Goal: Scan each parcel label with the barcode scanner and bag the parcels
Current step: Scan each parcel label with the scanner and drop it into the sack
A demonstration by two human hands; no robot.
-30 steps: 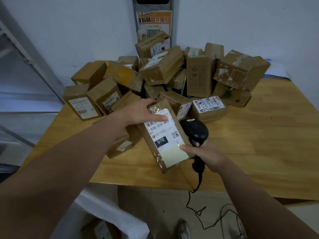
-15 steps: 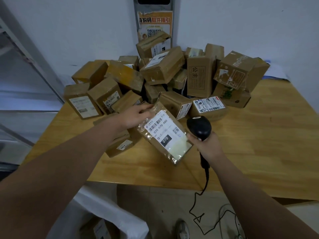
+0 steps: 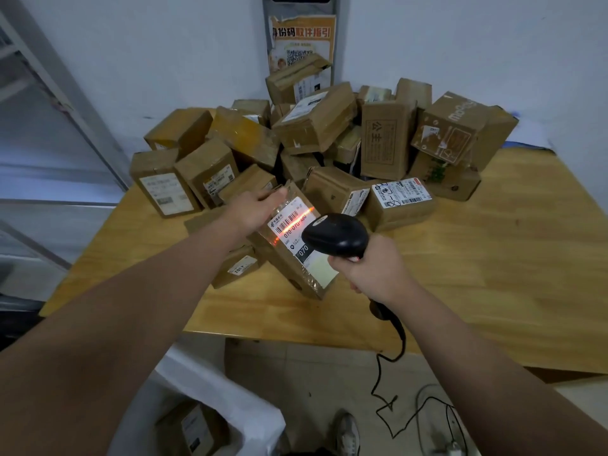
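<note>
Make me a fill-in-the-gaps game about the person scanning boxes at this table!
1. The right hand grips a black ____ with a cord.
2. Its orange-red line of light crosses the ____ on the label.
3. The left hand holds the parcel over a ____ table.
4. The white number on the label's black patch reads ____.

Missing words: scanner, barcode, wooden, 070.

Parcel pile (image 3: 316, 133) at table (image 3: 493, 258) rear; bag (image 3: 237, 419) below front edge.
</note>
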